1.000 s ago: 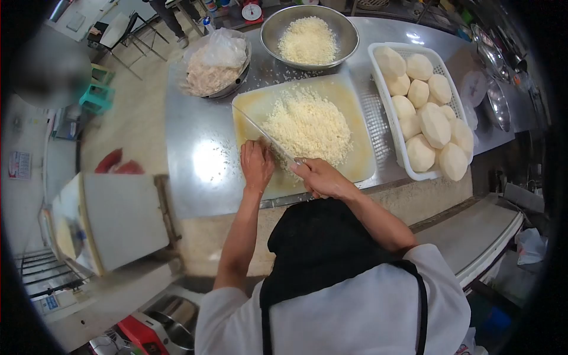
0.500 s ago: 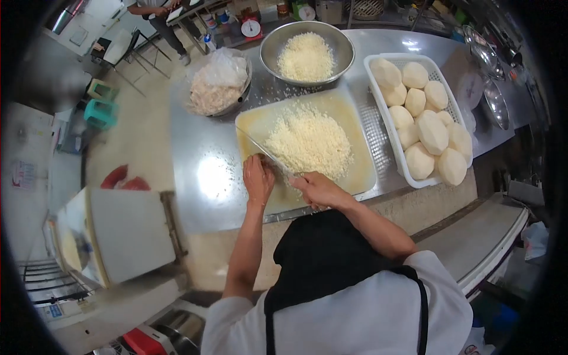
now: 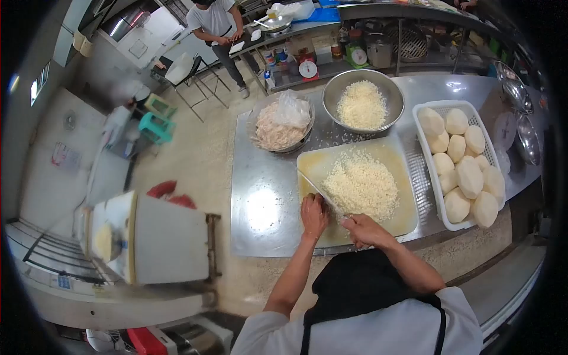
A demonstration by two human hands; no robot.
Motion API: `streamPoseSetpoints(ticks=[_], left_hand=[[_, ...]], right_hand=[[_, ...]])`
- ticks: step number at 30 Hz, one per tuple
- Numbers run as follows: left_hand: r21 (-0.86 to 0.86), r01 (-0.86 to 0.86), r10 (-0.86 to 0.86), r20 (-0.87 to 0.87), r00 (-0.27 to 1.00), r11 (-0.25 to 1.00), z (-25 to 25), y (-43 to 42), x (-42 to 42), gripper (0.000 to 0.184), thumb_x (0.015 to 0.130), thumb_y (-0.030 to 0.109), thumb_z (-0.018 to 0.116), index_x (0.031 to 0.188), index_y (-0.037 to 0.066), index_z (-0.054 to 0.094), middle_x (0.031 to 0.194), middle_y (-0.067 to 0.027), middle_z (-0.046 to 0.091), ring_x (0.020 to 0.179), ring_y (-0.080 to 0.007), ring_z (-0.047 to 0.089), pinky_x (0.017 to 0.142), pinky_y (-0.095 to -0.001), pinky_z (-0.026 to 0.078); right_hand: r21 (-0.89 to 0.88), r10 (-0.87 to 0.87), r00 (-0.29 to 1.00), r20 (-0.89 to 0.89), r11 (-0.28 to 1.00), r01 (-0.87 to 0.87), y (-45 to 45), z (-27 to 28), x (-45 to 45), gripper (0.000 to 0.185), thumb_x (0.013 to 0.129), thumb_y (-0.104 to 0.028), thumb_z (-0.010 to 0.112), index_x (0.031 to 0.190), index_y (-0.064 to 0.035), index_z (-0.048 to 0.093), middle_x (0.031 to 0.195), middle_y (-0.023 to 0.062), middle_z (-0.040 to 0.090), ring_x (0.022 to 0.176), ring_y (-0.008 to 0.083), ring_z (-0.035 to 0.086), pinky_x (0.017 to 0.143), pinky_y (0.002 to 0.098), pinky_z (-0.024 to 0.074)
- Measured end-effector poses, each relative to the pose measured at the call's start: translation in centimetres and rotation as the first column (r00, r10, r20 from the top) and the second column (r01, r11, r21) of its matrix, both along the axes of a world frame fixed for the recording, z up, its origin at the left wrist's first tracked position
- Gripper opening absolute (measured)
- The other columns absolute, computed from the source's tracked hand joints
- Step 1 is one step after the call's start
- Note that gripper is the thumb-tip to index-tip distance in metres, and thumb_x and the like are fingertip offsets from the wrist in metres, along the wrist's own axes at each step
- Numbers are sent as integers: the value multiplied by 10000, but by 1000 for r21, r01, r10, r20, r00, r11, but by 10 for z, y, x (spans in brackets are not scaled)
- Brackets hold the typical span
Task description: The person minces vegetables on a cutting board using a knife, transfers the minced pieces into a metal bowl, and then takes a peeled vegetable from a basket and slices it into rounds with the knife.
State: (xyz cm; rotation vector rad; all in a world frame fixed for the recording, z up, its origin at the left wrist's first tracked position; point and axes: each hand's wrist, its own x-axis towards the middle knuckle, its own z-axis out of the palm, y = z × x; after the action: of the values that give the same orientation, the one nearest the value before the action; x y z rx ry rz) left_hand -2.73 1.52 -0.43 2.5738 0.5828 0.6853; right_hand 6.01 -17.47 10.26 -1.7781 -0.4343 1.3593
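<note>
My right hand (image 3: 364, 229) is closed around the handle of a knife (image 3: 319, 192), whose long blade points to the far left across the cutting board (image 3: 408, 207). The blade lies along the near left edge of a heap of finely chopped pale pieces (image 3: 362, 186). My left hand (image 3: 315, 216) is on the board's near left part, just left of the blade. Its fingers are bent and held together, and whatever is under them is hidden.
Behind the board stand a steel bowl (image 3: 398, 112) of chopped pale pieces and a bowl of pale pinkish mash (image 3: 275, 127) with a plastic bag on top. To the right, a white basket (image 3: 435, 177) holds several peeled pale roots. Another person (image 3: 216, 26) works at a far counter.
The view has swung, so everything sits further right and lower, and more of the far counter shows. Both hands and the knife keep nearly the same place on the board.
</note>
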Motion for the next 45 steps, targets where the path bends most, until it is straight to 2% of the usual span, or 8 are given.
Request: streamPoseSetpoints(ticks=[13,16,19,22,26,28,29,45], left_hand=[[1,-32,32,-86,996,999,1,2,-7,220,749,41,641,969,32,621,927,-166,578,924,-395,569,814,-505,451],[106,-9,3,58,998,994,-7,1,-9,250,736,33,633,985,34,619,933,-172,573,935,-399,565,820,-510,449],[-14,-6,5,-97,995,1000,1,3,-13,283,724,32,631,1006,22,620,944,-187,574,948,-405,562,822,-514,450],[-13,-5,4,-89,996,1000,0,2,-12,297,711,26,631,1006,5,621,956,-202,580,955,-414,561,818,-517,452],[17,17,-16,-83,996,1000,-11,7,-14,308,706,6,617,1013,-15,625,957,-231,583,914,-443,562,791,-543,451],[122,38,-52,114,992,992,-31,11,-17,219,743,7,615,959,-23,623,890,-232,573,864,-444,558,776,-540,450],[6,60,-60,-15,998,998,-14,9,-17,171,764,-7,597,934,-9,622,885,-213,569,862,-429,555,762,-531,444],[-57,35,-33,37,999,998,5,10,-10,171,774,32,668,945,44,678,867,-150,621,837,-374,601,742,-496,454]], right_hand=[[81,70,996,48,994,-74,0,5,1,511,1047,-492,521,1065,11,613,638,66,571,497,171,597,438,332,475],[91,44,998,42,995,-48,4,-28,-1,496,1053,-474,517,1051,14,604,630,62,562,495,174,597,438,336,477],[70,52,998,46,996,-55,0,-4,-3,471,1058,-465,511,1052,-1,598,627,61,558,491,168,594,434,331,472],[80,64,997,-39,995,-61,3,-19,-1,573,1068,-426,523,1424,24,511,619,55,553,473,122,548,413,292,440],[121,53,999,2,991,-53,2,-1,-4,447,1070,-430,512,1043,6,610,598,62,564,479,138,569,411,302,441],[97,33,999,16,995,-34,-1,-19,1,461,1068,-440,513,895,-20,599,588,60,572,481,145,576,412,306,441],[45,22,1000,1,999,-22,-2,-22,4,469,1066,-447,516,868,-28,596,585,58,576,482,147,576,414,309,441],[46,-20,999,-42,999,22,-19,4,-6,459,1066,-468,508,946,-34,596,617,37,551,471,128,552,389,287,418]])
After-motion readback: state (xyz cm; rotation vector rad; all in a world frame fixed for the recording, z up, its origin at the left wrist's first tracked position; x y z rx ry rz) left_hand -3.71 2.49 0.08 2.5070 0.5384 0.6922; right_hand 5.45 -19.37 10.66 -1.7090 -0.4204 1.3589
